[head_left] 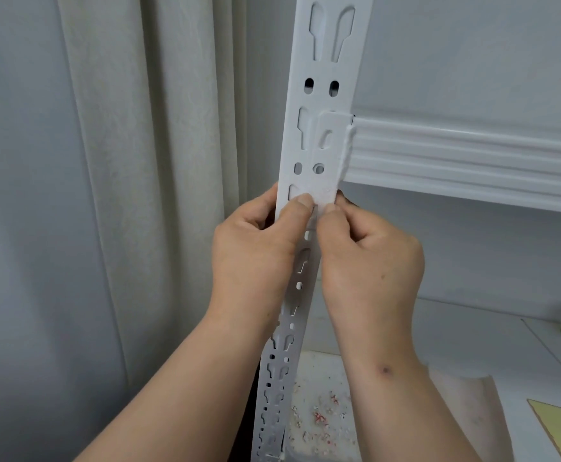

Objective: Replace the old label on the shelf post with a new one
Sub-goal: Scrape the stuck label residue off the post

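A white perforated shelf post (325,95) runs from top centre down to the bottom. My left hand (256,258) wraps round the post from the left, its thumb pressed on the post's face. My right hand (369,261) grips the post from the right, thumb tip against the face next to the left thumb. Pale sticky residue (322,195) shows on the post just above both thumbs. No whole label can be made out on the post; the stretch under the thumbs is hidden.
A white ribbed shelf beam (472,158) joins the post on the right. Below lies a lower shelf board (472,345) with red and white paper scraps (322,418) and a yellow sheet (559,425). A pale curtain (156,161) hangs to the left.
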`<state>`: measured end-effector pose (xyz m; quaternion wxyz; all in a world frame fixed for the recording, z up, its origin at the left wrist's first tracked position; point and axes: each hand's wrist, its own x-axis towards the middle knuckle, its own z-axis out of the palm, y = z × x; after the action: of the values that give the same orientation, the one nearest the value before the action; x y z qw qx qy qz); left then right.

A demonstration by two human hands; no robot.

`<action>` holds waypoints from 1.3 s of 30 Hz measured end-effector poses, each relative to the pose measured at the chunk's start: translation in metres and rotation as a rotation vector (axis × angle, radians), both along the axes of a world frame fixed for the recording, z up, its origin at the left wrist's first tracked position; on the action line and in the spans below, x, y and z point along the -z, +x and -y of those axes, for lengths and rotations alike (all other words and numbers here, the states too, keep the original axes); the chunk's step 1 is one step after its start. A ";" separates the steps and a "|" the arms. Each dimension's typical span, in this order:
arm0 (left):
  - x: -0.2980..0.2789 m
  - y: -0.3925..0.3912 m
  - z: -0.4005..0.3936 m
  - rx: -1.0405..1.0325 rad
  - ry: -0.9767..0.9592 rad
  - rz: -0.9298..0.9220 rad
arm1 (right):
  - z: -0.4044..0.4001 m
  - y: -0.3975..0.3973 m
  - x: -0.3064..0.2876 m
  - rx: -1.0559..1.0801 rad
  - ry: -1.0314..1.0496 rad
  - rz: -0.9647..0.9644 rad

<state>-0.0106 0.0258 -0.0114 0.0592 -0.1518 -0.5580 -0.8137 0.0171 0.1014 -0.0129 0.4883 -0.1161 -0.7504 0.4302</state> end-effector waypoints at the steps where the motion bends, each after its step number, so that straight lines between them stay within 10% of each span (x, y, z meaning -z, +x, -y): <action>1: 0.000 0.000 0.001 0.007 0.003 -0.001 | -0.001 0.000 0.001 -0.006 0.012 0.002; 39: 0.003 -0.001 0.002 0.018 -0.020 -0.015 | 0.001 0.001 -0.001 -0.085 -0.065 -0.038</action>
<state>-0.0121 0.0240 -0.0141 0.0548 -0.1635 -0.5644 -0.8073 0.0178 0.1003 -0.0122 0.4796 -0.0919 -0.7309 0.4767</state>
